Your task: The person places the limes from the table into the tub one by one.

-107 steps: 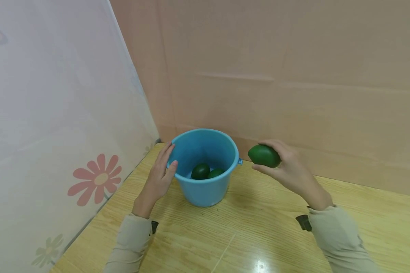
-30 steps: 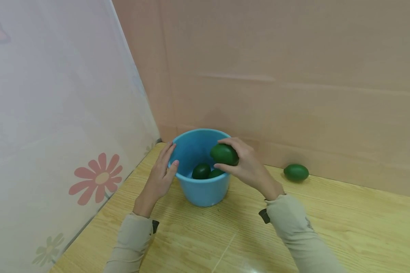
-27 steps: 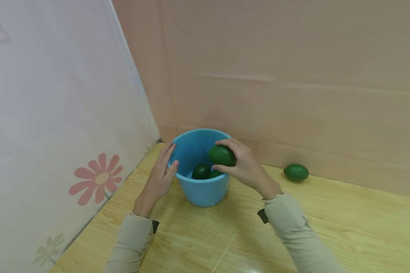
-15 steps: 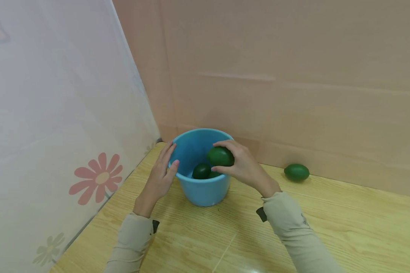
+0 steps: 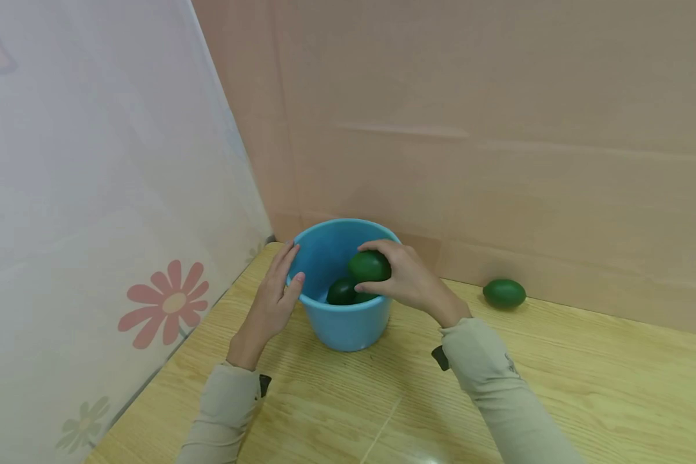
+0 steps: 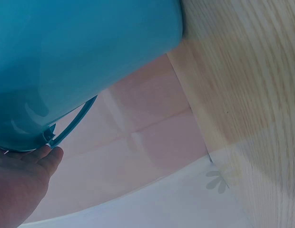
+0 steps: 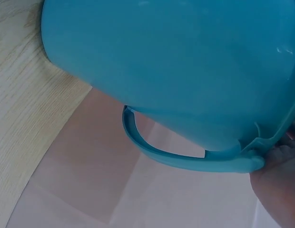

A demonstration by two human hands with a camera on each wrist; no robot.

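Observation:
In the head view, a blue bucket (image 5: 348, 325) stands upright on the wooden surface. My right hand (image 5: 408, 277) reaches over its right rim and grips a smooth green oval fruit (image 5: 368, 265) between thumb and fingers, inside the bucket's mouth. Below that fruit lie a darker green fruit (image 5: 340, 292) and another one, mostly covered by the right thumb. My left hand (image 5: 269, 299) rests on the bucket's left rim with fairly straight fingers. The left wrist view has its fingertips (image 6: 51, 159) at the rim beside the handle's joint; the right wrist view shows the handle (image 7: 185, 161) hanging down.
Another green oval fruit (image 5: 504, 294) lies on the wooden surface (image 5: 533, 374), right of the bucket and close to the back wall (image 5: 470, 161). A pale wall with printed flowers (image 5: 168, 303) runs along the left side.
From beside the bucket, my right hand has carried the green fruit left over the rim and slightly down inside. The fruit at the back right has come into view. My left hand has barely moved.

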